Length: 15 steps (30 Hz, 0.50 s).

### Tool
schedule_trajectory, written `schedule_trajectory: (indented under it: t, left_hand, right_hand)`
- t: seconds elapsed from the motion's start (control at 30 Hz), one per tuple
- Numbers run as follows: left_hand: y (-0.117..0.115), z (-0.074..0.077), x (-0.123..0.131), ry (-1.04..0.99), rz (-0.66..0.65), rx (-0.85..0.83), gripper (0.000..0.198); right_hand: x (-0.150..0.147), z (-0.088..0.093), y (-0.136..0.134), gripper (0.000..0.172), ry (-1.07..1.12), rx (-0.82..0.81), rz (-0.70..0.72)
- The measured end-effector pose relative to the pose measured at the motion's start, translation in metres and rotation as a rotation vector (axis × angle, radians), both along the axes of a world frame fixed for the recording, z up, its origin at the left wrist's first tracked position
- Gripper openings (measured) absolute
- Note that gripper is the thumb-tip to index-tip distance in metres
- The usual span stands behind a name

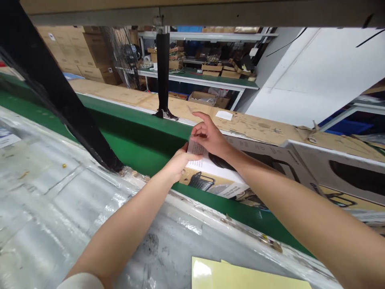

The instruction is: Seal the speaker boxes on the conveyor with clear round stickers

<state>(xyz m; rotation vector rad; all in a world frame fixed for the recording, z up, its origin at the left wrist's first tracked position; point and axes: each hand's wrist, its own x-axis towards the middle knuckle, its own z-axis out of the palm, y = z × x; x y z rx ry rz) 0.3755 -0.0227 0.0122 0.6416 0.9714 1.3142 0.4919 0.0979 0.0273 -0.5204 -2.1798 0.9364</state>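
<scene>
Both my arms reach forward over a green conveyor belt (129, 140) to a printed product box (222, 180) showing a black appliance. My left hand (177, 164) pinches the lower edge of a small printed label (196, 147) at the box's left end. My right hand (209, 136) holds the label's upper side, fingers curled around it with the index finger raised. A second, similar box (339, 168) lies right beside the first one on the belt.
A plastic-covered worktop (60, 208) lies under my arms, with a yellow sheet (240, 277) at its near edge. A black diagonal strut (60, 96) crosses on the left. Cardboard sheets (255, 124), shelves with boxes (210, 68) and stacked cartons (84, 52) stand beyond the belt.
</scene>
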Motion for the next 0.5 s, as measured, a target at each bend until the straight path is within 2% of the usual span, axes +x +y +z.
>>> schedule_trajectory:
  t: [0.17, 0.3, 0.37, 0.5]
  left_hand:
    - [0.000, 0.002, -0.003, -0.053, -0.005, 0.001, 0.065]
    - [0.000, 0.000, -0.007, -0.028, 0.001, -0.001, 0.062]
    - [0.000, -0.001, -0.009, -0.016, -0.002, 0.003, 0.063]
    - [-0.001, -0.002, -0.013, -0.011, 0.002, -0.003, 0.067]
  right_hand:
    - [-0.007, -0.002, 0.000, 0.076, -0.063, 0.066, 0.006]
    - [-0.015, -0.006, 0.002, 0.074, -0.113, 0.207, -0.016]
    - [-0.017, -0.006, 0.002, 0.076, -0.133, 0.254, -0.059]
    - [-0.011, -0.004, -0.004, 0.076, -0.113, 0.239, -0.157]
